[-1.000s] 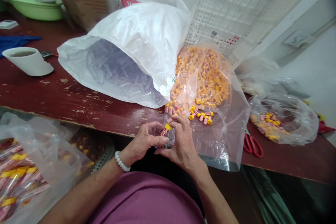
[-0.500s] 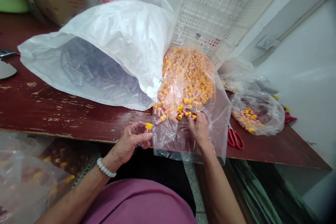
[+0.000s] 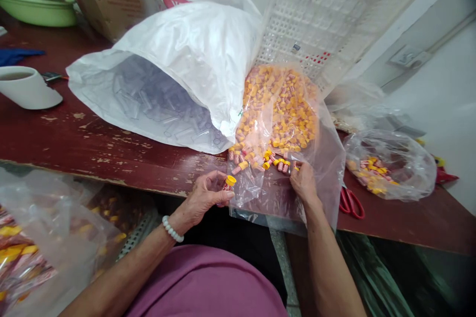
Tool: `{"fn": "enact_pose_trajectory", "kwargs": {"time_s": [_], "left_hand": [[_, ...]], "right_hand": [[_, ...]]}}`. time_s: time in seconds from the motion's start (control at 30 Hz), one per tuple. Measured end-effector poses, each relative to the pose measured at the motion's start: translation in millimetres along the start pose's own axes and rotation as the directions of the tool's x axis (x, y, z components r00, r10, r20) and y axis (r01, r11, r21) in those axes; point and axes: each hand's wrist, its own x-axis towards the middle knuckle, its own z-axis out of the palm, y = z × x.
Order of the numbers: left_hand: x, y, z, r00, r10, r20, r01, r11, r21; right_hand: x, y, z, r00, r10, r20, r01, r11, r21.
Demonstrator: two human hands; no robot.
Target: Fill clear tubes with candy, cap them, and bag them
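Note:
My left hand [image 3: 210, 190], with a white bead bracelet at the wrist, is closed round a small yellow-capped tube [image 3: 230, 181] with a red-and-white body, held upright at the table edge. Over the front of the clear plastic bag [image 3: 256, 193], my right hand [image 3: 304, 182] pinches at another small yellow-capped tube [image 3: 296, 166], largely covered by the fingers. Just left of those fingers lie a few loose yellow-capped tubes [image 3: 281, 165]. Behind them a big heap of the same tubes [image 3: 282, 104] fills the clear bag.
A white sack [image 3: 193, 34] of clear empty tubes [image 3: 148, 99] gapes at the left. Red-handled scissors [image 3: 351, 202] and a smaller clear bag [image 3: 416, 168] are to the right. A white plastic crate [image 3: 312, 10] leans behind; a white cup [image 3: 28, 88] stands far left.
The camera view has turned left, shifting everything rightward. My right hand has moved a little right, away from the loose tubes at the bag's mouth. My left hand keeps hold of its tube.

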Motion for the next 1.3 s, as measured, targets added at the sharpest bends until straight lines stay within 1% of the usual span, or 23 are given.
{"fn": "enact_pose_trajectory", "kwargs": {"time_s": [0.1,0.17,0.2,0.23,0.27,0.33,0.4,0.43,0.47,0.57,0.6,0.7,0.77,0.87,0.93,1.0,1.03,1.07,1.13,1.17,1.2,1.27,1.3], "left_hand": [[-2.9,3.9,1.8,1.000,0.022,-0.008,-0.021,0.996,0.086],[-3.9,5.7,2.9,0.998,0.055,-0.022,-0.050,0.981,0.188],[-4.2,6.2,3.7,0.996,0.082,-0.017,-0.076,0.968,0.241],[-4.3,6.5,4.7,0.994,0.112,-0.002,-0.106,0.952,0.286],[-4.4,6.7,5.8,0.990,0.138,0.025,-0.139,0.936,0.322],[-4.8,6.7,8.3,0.981,0.171,0.088,-0.192,0.909,0.370],[-5.6,6.4,10.4,0.976,0.175,0.133,-0.214,0.898,0.383],[-6.1,6.2,11.0,0.975,0.170,0.143,-0.213,0.900,0.381],[-6.7,6.0,11.3,0.975,0.165,0.146,-0.208,0.907,0.367],[-8.0,5.6,10.8,0.981,0.142,0.129,-0.174,0.943,0.284],[-8.5,5.7,10.9,0.985,0.128,0.117,-0.155,0.954,0.256],[-10.1,6.3,14.7,0.994,0.064,0.090,-0.080,0.979,0.185],[-11.5,6.5,20.0,0.996,0.027,0.084,-0.036,0.994,0.103],[-12.6,6.3,26.5,0.998,0.004,0.058,-0.003,1.000,-0.022],[-11.8,6.5,26.5,1.000,-0.001,0.028,0.002,1.000,-0.028],[-9.8,7.3,22.1,1.000,-0.007,-0.005,0.008,1.000,0.020],[-8.6,7.8,18.8,1.000,-0.013,-0.018,0.014,0.999,0.051],[-7.4,8.2,15.2,0.999,-0.019,-0.030,0.021,0.997,0.078],[-5.7,8.3,8.4,0.999,-0.030,-0.036,0.034,0.994,0.105],[-5.3,7.7,5.7,0.999,-0.033,-0.036,0.037,0.994,0.106],[-5.1,6.7,3.7,0.999,-0.038,-0.035,0.041,0.994,0.106],[-5.2,3.7,1.4,0.998,-0.053,-0.031,0.056,0.993,0.101],[-5.3,1.9,1.0,0.998,-0.059,-0.027,0.061,0.993,0.100]], "right_hand": [[-23.2,-24.4,-9.6,1.000,0.019,-0.021,-0.017,0.995,0.099],[-46.7,-52.0,-19.4,0.998,-0.055,0.037,0.045,0.973,0.224],[-59.1,-67.9,-24.9,0.985,-0.145,0.093,0.102,0.927,0.360],[-71.0,-83.9,-30.4,0.955,-0.265,0.132,0.174,0.864,0.473],[-81.5,-99.0,-35.6,0.919,-0.370,0.138,0.247,0.811,0.531],[-96.5,-123.1,-44.3,0.830,-0.543,0.130,0.383,0.723,0.575],[-103.3,-136.0,-49.9,0.743,-0.653,0.148,0.479,0.673,0.564],[-104.2,-138.5,-51.7,0.718,-0.677,0.159,0.504,0.664,0.552],[-104.1,-139.1,-53.1,0.713,-0.682,0.162,0.517,0.668,0.535],[-102.5,-134.9,-53.5,0.761,-0.638,0.117,0.520,0.707,0.479],[-102.8,-133.2,-51.9,0.767,-0.632,0.112,0.525,0.719,0.456],[-108.4,-130.5,-40.4,0.733,-0.661,0.160,0.575,0.728,0.373],[-115.0,-131.2,-29.0,0.714,-0.677,0.175,0.601,0.722,0.343],[-123.2,-134.5,-16.2,0.735,-0.661,0.152,0.584,0.731,0.354],[-122.2,-134.8,-14.1,0.730,-0.665,0.155,0.581,0.724,0.371],[-112.4,-129.3,-15.5,0.718,-0.673,0.177,0.568,0.713,0.411],[-103.8,-123.5,-16.3,0.737,-0.653,0.174,0.536,0.722,0.437],[-92.9,-115.4,-16.6,0.785,-0.599,0.157,0.484,0.752,0.447],[-66.4,-93.6,-14.5,0.917,-0.388,0.094,0.325,0.862,0.388],[-52.3,-81.1,-11.9,0.966,-0.253,0.044,0.228,0.924,0.307],[-38.8,-68.7,-8.6,0.988,-0.150,0.031,0.141,0.970,0.196],[-16.3,-46.5,-1.5,0.998,-0.063,0.028,0.059,0.990,0.127],[-8.0,-37.5,1.4,0.998,-0.044,0.044,0.039,0.993,0.116]]}}
